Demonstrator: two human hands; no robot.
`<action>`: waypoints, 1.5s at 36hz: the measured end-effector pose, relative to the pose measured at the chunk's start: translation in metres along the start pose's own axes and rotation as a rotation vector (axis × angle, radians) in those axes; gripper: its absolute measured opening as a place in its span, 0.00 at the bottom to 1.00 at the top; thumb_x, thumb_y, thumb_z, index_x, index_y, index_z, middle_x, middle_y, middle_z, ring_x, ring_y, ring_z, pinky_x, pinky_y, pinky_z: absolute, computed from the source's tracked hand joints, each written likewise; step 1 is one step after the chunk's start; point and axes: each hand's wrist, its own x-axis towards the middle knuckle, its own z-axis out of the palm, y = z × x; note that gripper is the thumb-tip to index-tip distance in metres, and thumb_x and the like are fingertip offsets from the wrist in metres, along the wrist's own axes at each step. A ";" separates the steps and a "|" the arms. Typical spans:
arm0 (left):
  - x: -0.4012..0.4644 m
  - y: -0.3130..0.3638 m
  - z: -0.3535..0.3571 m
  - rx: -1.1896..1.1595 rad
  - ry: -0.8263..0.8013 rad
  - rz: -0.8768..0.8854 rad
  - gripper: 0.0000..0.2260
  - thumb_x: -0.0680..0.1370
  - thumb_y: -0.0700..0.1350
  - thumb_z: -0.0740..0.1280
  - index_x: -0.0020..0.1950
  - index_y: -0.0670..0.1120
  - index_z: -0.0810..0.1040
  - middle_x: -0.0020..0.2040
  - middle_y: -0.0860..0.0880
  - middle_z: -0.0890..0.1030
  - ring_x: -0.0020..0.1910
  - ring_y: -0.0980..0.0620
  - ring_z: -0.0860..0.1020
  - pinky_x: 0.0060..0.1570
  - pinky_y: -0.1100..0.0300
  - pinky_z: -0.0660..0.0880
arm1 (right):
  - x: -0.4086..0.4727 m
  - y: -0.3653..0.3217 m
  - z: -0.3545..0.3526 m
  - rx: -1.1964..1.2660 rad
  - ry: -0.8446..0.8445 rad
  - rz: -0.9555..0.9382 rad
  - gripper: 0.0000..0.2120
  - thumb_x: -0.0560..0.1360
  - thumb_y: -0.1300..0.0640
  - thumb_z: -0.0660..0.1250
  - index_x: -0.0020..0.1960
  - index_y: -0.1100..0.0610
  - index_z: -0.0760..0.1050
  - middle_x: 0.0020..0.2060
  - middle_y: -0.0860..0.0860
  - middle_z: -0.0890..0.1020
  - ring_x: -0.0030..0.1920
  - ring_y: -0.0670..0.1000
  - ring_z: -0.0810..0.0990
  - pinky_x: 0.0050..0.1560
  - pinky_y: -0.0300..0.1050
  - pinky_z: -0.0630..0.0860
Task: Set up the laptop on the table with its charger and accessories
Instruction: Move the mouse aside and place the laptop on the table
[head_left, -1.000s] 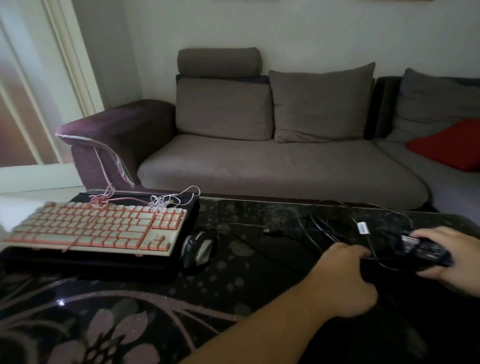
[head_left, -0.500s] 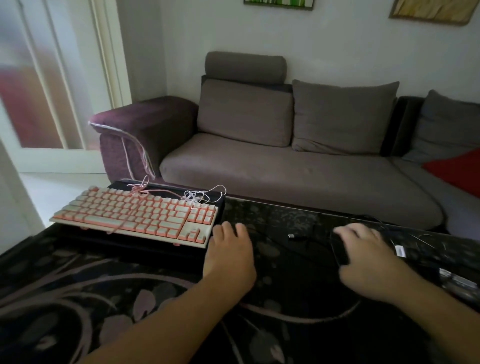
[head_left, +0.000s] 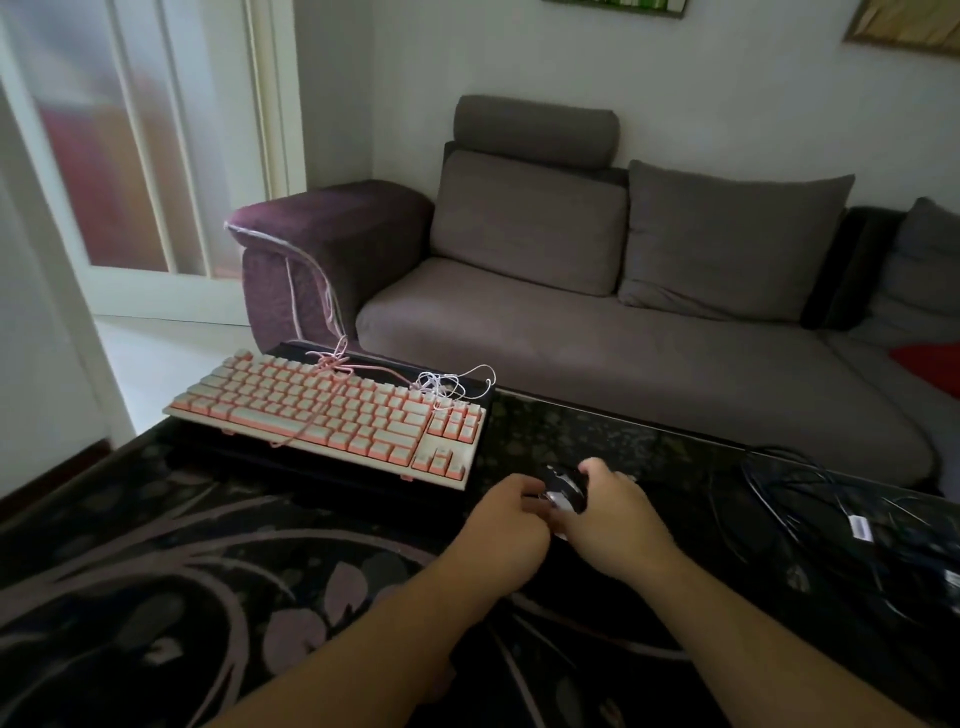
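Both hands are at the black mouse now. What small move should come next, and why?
Probably lift the mouse and free its cord. Both the left hand and the right hand already grip it, right of the keyboard, on the table.

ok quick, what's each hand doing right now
Left hand: fingers curled at the left side of the mouse, seemingly gripping it.
Right hand: curled over the mouse, holding it.

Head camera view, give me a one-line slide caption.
Both hands, left hand and right hand, close on a black mouse beside a pink keyboard on the dark table.
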 end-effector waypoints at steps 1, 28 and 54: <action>0.001 -0.003 0.000 0.019 -0.019 0.008 0.28 0.68 0.40 0.66 0.69 0.52 0.74 0.62 0.50 0.82 0.61 0.50 0.82 0.65 0.46 0.79 | -0.005 0.004 -0.002 -0.014 0.023 -0.012 0.31 0.76 0.45 0.74 0.74 0.51 0.68 0.58 0.50 0.75 0.60 0.54 0.78 0.59 0.53 0.80; 0.002 0.029 -0.226 0.950 0.303 0.132 0.51 0.66 0.71 0.76 0.82 0.59 0.55 0.83 0.51 0.57 0.80 0.44 0.59 0.79 0.39 0.59 | 0.027 -0.065 -0.018 -0.091 -0.151 -0.214 0.56 0.63 0.43 0.77 0.84 0.48 0.52 0.81 0.49 0.58 0.81 0.55 0.57 0.79 0.58 0.63; -0.020 0.036 -0.281 1.644 -0.214 0.109 0.62 0.61 0.69 0.80 0.82 0.64 0.41 0.84 0.52 0.51 0.83 0.42 0.52 0.79 0.38 0.49 | 0.022 -0.183 0.042 -0.522 -0.429 -0.531 0.63 0.59 0.35 0.82 0.81 0.45 0.48 0.74 0.49 0.61 0.72 0.55 0.64 0.75 0.59 0.65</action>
